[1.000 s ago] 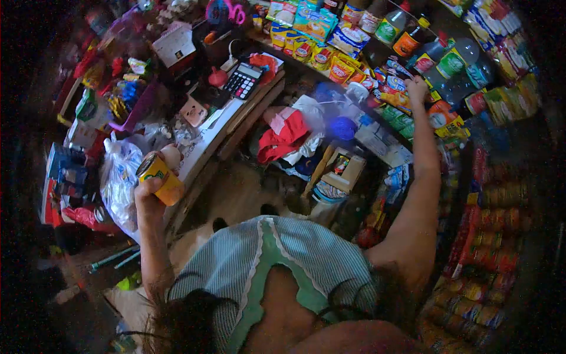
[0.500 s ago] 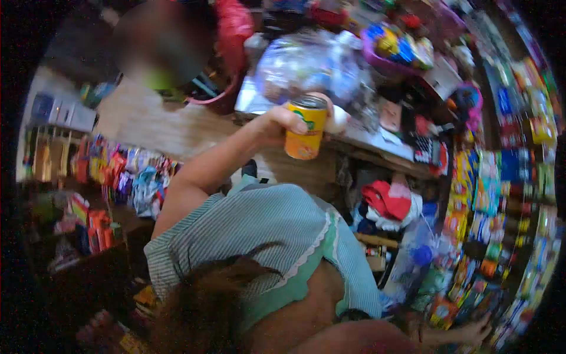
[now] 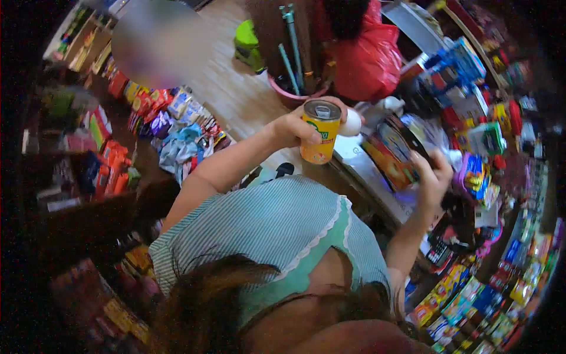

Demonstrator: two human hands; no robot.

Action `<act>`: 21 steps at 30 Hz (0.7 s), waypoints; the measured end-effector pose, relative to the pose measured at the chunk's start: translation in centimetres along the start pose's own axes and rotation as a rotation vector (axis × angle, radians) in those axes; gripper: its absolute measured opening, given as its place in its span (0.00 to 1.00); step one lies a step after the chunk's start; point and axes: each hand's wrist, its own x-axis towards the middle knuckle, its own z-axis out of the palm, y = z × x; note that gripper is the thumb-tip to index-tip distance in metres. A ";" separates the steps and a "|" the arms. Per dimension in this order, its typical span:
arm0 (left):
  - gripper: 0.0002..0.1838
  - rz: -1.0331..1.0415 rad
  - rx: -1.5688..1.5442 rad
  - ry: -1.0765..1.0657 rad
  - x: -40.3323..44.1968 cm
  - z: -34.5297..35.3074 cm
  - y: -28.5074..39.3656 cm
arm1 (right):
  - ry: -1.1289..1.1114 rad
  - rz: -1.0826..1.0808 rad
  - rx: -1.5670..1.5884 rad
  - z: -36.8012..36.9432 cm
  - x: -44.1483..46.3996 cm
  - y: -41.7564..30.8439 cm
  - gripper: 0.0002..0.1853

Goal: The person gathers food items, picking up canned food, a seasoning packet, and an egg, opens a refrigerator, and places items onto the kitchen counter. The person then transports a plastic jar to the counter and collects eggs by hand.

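My left hand [image 3: 298, 128] is wrapped round a yellow can [image 3: 320, 133] with a metal top. A white, egg-like object [image 3: 351, 123] sits against the fingers of the same hand, beyond the can. To the right, my right hand [image 3: 433, 171] pinches the edge of a dark packet [image 3: 391, 154] with an orange and yellow picture on it. That packet is tilted above the white-topped table [image 3: 377, 190], near a clear plastic bag [image 3: 430, 134].
A red plastic bag [image 3: 368, 62] stands beyond the table, beside a pink-rimmed bin [image 3: 289, 97] holding teal sticks. A calculator [image 3: 437, 251] lies near my right forearm. Packed goods [image 3: 183, 133] are heaped at the left, and shelves of packets [image 3: 469, 301] line the lower right.
The view has swung left. My right hand has left the shelf packets and now grips the dark packet over the table. My left hand has kept hold of the yellow can.
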 end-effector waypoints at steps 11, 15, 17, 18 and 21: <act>0.28 0.291 0.616 0.366 -7.7 -3.3 6.6 | -0.633 0.024 0.412 19.3 9.7 -0.5 0.09; 0.27 0.267 0.574 0.249 -7.3 -7.1 8.9 | -0.656 0.172 0.575 23.2 12.3 2.7 0.08; 0.27 0.257 0.573 0.252 -6.3 -10.1 10.0 | -0.556 0.261 0.622 25.4 14.1 3.3 0.10; 0.27 0.244 0.585 0.264 -5.9 -11.9 10.8 | -0.497 0.307 0.643 26.6 15.0 3.6 0.11; 0.27 0.197 0.495 0.250 -5.6 -17.4 13.9 | -0.479 0.311 0.605 30.9 17.5 3.8 0.11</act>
